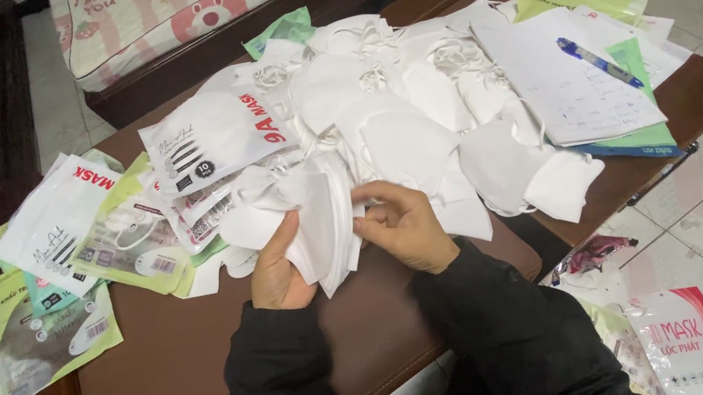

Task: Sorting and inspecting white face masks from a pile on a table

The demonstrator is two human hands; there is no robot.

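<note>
My left hand (277, 270) grips a stack of white folded face masks (318, 222), thumb up along its side. My right hand (401, 223) pinches the top edge of the same stack from the right. Both hands are over the near part of a brown table (173, 376). Behind the stack lies a big loose heap of white masks (393, 106). Black sleeves cover both my arms.
White and green mask packets (93, 229) lie spread at the left of the table. A sheet of paper with handwriting (569, 88) and a blue pen (598, 62) lie at the right. More packets (689, 341) lie on the tiled floor at lower right. A bed with a pink cover (181, 8) stands behind.
</note>
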